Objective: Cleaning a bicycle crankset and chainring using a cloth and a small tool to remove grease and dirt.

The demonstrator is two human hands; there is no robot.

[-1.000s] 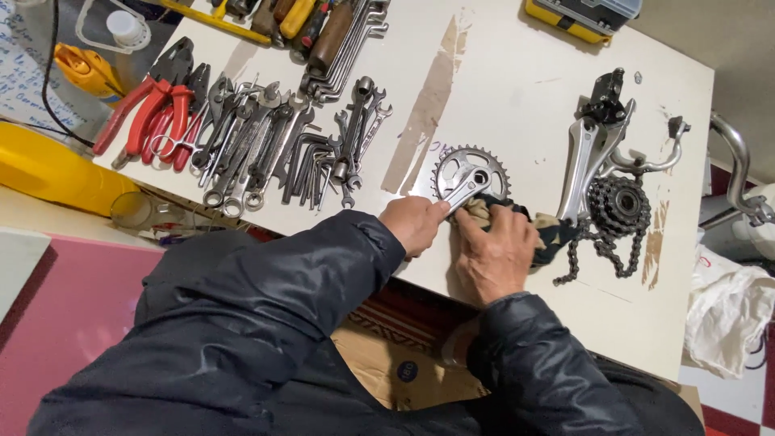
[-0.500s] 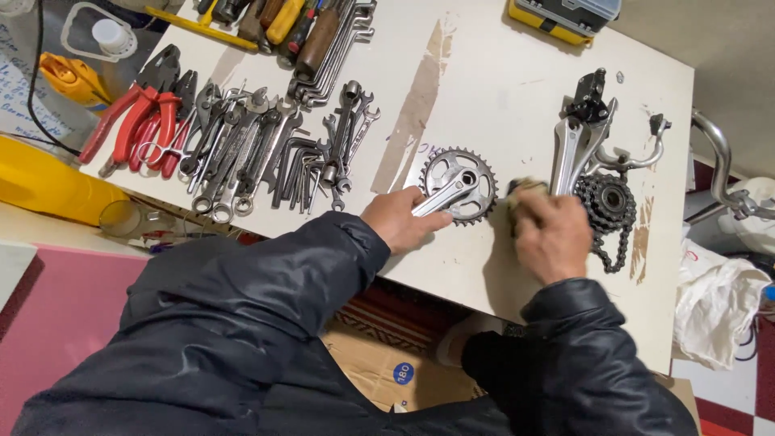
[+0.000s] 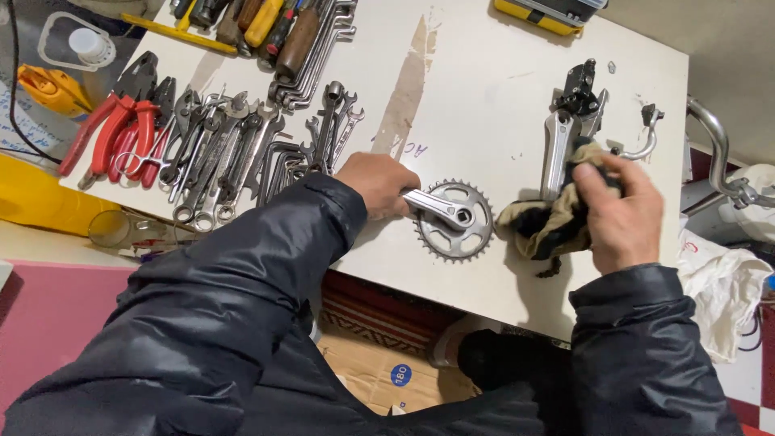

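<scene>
Fingers (image 3: 386, 206) of the left hand (image 3: 375, 184): curled shut around the end of a silver crank arm (image 3: 440, 208), which lies flat on the white desk (image 3: 484, 97) with its toothed chainring (image 3: 458, 220) at the far end. Fingers (image 3: 593, 179) of the right hand (image 3: 622, 211): bunched and clamped on a grimy tan rag (image 3: 549, 224), pressed down just right of the chainring, not touching it. Under the rag: a short length of dark chain (image 3: 552, 266), only partly seen. Beyond the rag: second silver crank arm (image 3: 555, 149) with a black pedal (image 3: 580, 90), upright in the view; small curved metal lever (image 3: 642, 141) beside it. Both arms: black padded jacket sleeves. Left part of desk: row of spanners (image 3: 218, 157), red-handled pliers (image 3: 117, 129), screwdrivers (image 3: 262, 20) at the far edge. Far right corner: yellow case (image 3: 549, 12). Below the desk edge: cardboard box (image 3: 395, 367).
</scene>
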